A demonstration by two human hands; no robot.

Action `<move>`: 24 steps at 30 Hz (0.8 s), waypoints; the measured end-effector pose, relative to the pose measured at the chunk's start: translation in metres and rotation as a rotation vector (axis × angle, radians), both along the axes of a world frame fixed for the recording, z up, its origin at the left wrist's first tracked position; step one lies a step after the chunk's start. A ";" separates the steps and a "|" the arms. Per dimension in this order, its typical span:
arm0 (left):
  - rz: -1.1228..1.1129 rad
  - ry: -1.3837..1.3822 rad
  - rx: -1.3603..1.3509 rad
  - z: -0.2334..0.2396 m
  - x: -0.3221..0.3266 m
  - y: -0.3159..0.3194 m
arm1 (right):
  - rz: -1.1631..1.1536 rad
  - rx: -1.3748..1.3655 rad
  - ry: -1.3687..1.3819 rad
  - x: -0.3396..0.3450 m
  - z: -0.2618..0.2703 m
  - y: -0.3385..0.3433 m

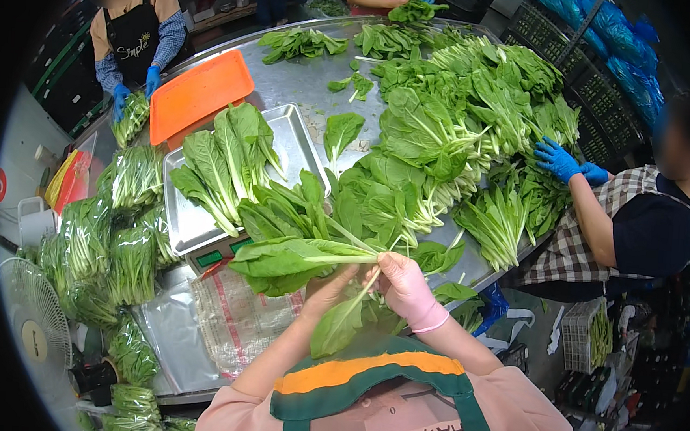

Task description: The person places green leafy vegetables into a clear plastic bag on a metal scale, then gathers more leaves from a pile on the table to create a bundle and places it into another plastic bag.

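Both hands are together at the near edge of the metal table. My left hand [330,287], bare, holds a bunch of leafy greens [286,259] from below, and the leaves hide most of its fingers. My right hand [414,294] wears a pink glove and pinches the stem ends of the greens. One single leaf [338,327] hangs down from it by a thin stem. Just beyond, loose greens [230,161] lie in a metal tray [181,229] on a scale with a lit green display [209,258].
A large heap of greens [445,121] covers the table's right side. Wrapped bundles [132,262], plastic bags [177,335] and a fan [33,327] are at left. An orange tray [201,94] stands behind the scale. Co-workers' gloved hands [558,160] are around the table.
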State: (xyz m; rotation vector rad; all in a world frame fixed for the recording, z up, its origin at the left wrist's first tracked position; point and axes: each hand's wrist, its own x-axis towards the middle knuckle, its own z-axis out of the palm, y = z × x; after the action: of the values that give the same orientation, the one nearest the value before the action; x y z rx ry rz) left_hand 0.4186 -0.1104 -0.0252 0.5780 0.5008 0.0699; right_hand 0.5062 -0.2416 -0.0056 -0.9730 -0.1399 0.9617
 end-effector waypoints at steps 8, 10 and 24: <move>0.070 -0.012 0.077 0.020 0.003 0.003 | 0.085 -0.208 -0.279 0.007 -0.001 -0.006; 0.179 0.030 -0.023 0.012 0.008 0.009 | 0.269 -0.328 -0.430 0.014 0.005 -0.009; 0.226 0.016 0.246 -0.008 0.005 0.006 | 0.018 -0.391 -0.798 0.009 -0.005 0.017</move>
State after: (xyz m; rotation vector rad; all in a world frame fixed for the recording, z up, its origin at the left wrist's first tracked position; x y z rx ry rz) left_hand 0.4239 -0.1048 -0.0330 0.7605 0.5758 0.3458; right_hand 0.5154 -0.2242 -0.0110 -1.6858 -0.6451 0.5748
